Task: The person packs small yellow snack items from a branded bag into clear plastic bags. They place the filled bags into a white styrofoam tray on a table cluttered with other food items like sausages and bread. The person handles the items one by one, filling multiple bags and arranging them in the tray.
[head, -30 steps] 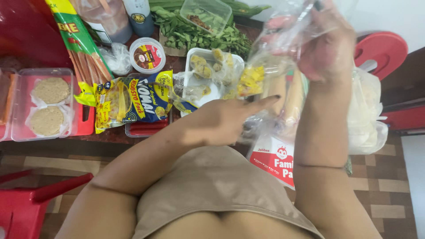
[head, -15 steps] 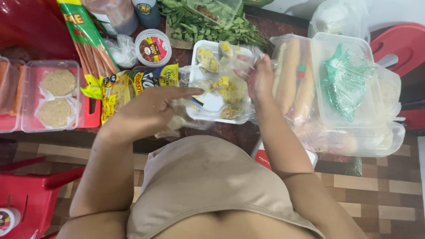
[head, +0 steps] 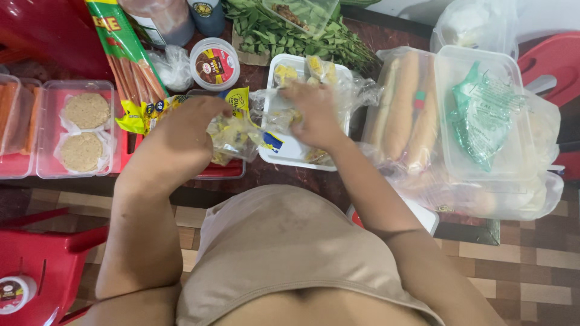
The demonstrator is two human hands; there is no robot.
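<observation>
Clear crinkly plastic fills the middle of the head view. Left hand [head: 184, 130] is curled shut, knuckles up, pinching a yellow snack packet [head: 232, 130] against the table edge; fingers wrap the wrapper, so it looks gripped, not just touched. Right hand [head: 314, 115] lies palm down inside a white foam tray [head: 284, 154], fingers half bent over small yellow wrapped pieces [head: 314, 66]; whether it actually has one pinched I cannot tell, fingertips are hidden under the hand and film. Tray sits dead centre, just in front of the torso, loose clear wrap bunched on its right side. Packet touches the tray's left rim, likely held there so contents stay close to the tray.

Around it:
- right of tray, a bag of long bread rolls [head: 402, 111], lying flat and touching the tray wrap
- a clear lidded box [head: 483, 115] rests on top of that bag, green plastic film inside
- behind the tray, leafy greens [head: 290, 36] on the dark table [head: 266, 175]
- small round tub with red label [head: 214, 63] behind the left hand
- long pack of sausages [head: 130, 57] slanting top-left
- clear tray with two round patties [head: 81, 130] far left, well apart from both hands
- red plastic stool [head: 42, 265] bottom-left on the tiled floor

Everything is crowded within arm's reach.
</observation>
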